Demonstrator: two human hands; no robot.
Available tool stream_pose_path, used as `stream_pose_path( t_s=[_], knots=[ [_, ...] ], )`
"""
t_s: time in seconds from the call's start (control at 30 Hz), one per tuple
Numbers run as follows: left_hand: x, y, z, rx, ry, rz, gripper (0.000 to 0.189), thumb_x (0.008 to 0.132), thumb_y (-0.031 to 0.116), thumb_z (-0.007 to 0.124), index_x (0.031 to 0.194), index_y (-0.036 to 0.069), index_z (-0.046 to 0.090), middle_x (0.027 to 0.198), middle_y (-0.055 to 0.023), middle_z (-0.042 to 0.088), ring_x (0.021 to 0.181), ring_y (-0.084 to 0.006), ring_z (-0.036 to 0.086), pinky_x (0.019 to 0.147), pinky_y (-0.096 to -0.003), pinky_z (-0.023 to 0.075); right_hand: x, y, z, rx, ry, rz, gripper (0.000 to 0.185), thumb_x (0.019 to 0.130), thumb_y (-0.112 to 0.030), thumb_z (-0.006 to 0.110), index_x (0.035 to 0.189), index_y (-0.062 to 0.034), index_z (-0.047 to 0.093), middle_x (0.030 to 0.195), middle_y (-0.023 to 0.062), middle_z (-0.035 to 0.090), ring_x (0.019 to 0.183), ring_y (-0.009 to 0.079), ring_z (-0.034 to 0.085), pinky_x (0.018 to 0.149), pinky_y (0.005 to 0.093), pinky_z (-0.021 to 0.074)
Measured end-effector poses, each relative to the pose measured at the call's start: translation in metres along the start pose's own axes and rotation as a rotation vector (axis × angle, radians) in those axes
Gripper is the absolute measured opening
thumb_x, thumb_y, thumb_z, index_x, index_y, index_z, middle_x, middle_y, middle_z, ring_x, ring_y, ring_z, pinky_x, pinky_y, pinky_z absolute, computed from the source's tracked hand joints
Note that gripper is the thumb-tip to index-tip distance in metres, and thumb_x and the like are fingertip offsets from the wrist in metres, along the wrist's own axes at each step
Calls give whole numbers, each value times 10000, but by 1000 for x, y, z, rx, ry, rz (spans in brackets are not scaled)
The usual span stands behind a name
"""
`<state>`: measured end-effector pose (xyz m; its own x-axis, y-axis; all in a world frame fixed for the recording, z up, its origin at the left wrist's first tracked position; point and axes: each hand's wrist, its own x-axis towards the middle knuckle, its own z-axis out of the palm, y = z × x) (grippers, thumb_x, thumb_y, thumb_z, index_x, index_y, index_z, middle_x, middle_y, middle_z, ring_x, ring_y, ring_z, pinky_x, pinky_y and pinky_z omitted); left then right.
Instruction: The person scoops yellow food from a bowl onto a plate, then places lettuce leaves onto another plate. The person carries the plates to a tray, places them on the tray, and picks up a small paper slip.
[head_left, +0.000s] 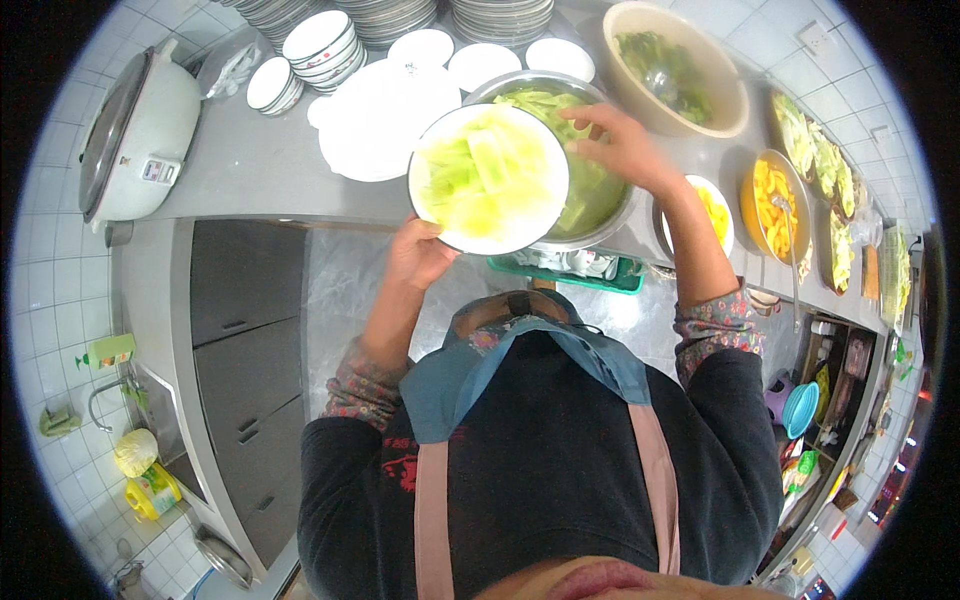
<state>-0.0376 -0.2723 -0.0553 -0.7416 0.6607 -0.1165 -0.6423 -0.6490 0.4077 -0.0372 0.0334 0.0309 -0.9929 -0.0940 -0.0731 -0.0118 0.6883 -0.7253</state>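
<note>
My left hand grips the near-left rim of a white dish with a dark edge. Pale green vegetable slices lie in the dish, which overlaps a large metal basin. Inside that basin, more green vegetable pieces sit in liquid. My right hand hovers over the basin's right side, fingers spread and slightly curled, with nothing visible in them. The dish hides the basin's left part.
White plates and stacked bowls stand left of the basin. A beige tub of leafy greens is at the back right. Further right are a yellow-orange food bowl with a ladle and lettuce trays. A rice cooker occupies the left end.
</note>
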Motion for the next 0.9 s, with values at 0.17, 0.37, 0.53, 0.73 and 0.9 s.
stream_pose_path(
  t_s=[0.17,0.37,0.53,0.73,0.9],
  knots=[
    [-16,16,8,89,142,70,545,699,22,522,1230,-50,424,1214,-170,519,1102,-291,526,952,-405,413,-9,51,22,-414,-264,49,695,662,-217,723,1289,-134,432,1222,171,487,1093,330,492,888,407,429],
    [-27,23,11,140,165,90,567,696,18,545,1241,-44,402,1188,-177,532,1084,-281,539,926,-384,444,-14,46,76,-620,-55,-19,558,710,-165,635,1242,-176,468,1221,265,453,1030,357,544,866,411,453],
    [-29,22,17,160,201,86,557,703,12,577,1232,-44,408,1182,-169,536,1075,-278,546,915,-389,454,7,59,69,-392,-109,8,325,708,-111,634,1031,-105,608,1117,182,552,944,333,582,833,377,464],
    [-29,18,11,152,232,76,544,715,-7,562,1234,-40,403,1181,-176,533,1058,-280,554,891,-401,468,13,40,31,-128,31,-54,220,706,-103,670,924,-77,656,986,126,621,907,254,596,812,323,458],
    [-22,14,1,130,177,67,529,732,-14,534,1239,-50,389,1185,-184,524,1064,-292,548,892,-406,466,19,43,25,-41,176,-37,207,705,-133,684,903,-79,660,931,134,622,874,290,592,786,350,457]
  ],
)
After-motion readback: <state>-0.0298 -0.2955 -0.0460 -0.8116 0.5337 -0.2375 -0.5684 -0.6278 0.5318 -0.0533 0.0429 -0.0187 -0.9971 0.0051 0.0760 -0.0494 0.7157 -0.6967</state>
